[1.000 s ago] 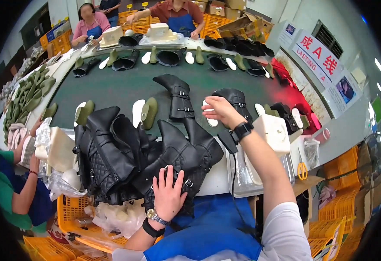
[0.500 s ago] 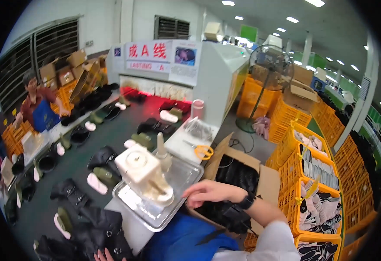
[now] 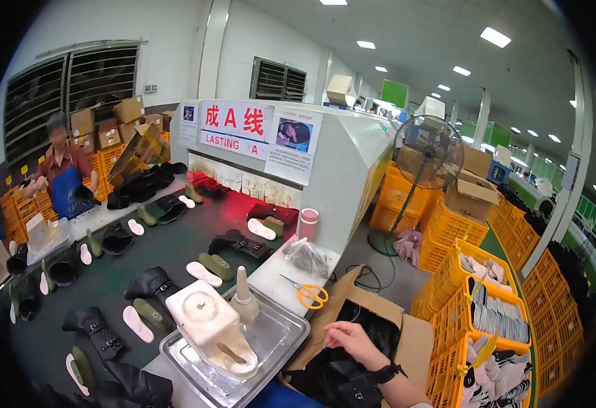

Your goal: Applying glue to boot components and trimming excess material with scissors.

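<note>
My right hand, with a dark band at the wrist, hovers over an open cardboard box of black boots. Its fingers curl inward; whether anything is between them is hidden. Just below it lies a black buckled boot. Left of the hand, a metal tray carries a cream-coloured block-shaped container with a brush-like piece in its front opening, and a cone-topped pot. Orange-handled scissors lie beyond the tray, near a clear plastic bag. My left hand is out of view.
A dark green belt carries black boots, olive shoe lasts and pale insoles. It leads into a grey machine glowing red inside. Orange crates stack at right, near a standing fan. A co-worker stands far left.
The view has shifted and lifted somewhat. My right hand has moved away from the tray's edge, over the box. My left hand, earlier at the boots along the lower edge, has left the view.
</note>
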Demonstrator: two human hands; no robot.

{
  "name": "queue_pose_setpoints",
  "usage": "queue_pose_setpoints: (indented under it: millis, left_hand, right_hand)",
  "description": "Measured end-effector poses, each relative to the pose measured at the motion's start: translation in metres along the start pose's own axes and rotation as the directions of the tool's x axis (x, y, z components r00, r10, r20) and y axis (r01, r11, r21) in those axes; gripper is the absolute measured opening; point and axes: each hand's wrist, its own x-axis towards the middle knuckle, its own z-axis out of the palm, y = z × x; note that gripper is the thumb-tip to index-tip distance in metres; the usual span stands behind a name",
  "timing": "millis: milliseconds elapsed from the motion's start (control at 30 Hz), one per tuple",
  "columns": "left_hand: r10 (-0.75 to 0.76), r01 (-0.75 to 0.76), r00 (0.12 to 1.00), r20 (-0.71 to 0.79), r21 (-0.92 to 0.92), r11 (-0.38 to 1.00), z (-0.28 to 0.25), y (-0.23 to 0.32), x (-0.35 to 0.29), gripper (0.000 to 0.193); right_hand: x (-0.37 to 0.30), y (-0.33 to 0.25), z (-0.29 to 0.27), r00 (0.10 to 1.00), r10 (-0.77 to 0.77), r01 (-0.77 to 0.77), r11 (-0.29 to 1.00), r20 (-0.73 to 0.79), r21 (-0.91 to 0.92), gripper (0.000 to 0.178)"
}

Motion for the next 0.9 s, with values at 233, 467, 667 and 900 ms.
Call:
queue_pose_setpoints:
  millis: [233, 467, 667, 900]
  left_hand:
    - [-0.161, 0.224, 0.911, 0.380, -0.126, 0.967, 0.009, -0.014, 0.017, 0.041]
    - [-0.124, 0.169, 0.977, 0.171, -0.286, 0.943, -0.026, -0.010, -0.001, 0.041]
    - [-0.095, 0.067, 0.993, -0.066, -0.344, 0.937, -0.055, 0.030, -0.020, 0.039]
    - [0.321, -0.293, 0.945, 0.058, -0.282, 0.914, -0.094, 0.131, 0.020, 0.039]
  right_hand:
    - [0.035, -0.003, 0.048, 0.959, -0.004, 0.029, 0.996, 0.284, -0.083, 0.022]
    - [0.023, -0.009, 0.054, 0.960, 0.021, -0.001, 0.997, 0.280, -0.071, 0.024]
    - [0.007, -0.026, 0.054, 0.972, -0.037, 0.060, 0.994, 0.232, -0.093, 0.025]
    - [-0.024, -0.027, 0.040, 0.981, -0.099, 0.094, 0.995, 0.167, 0.034, 0.024]
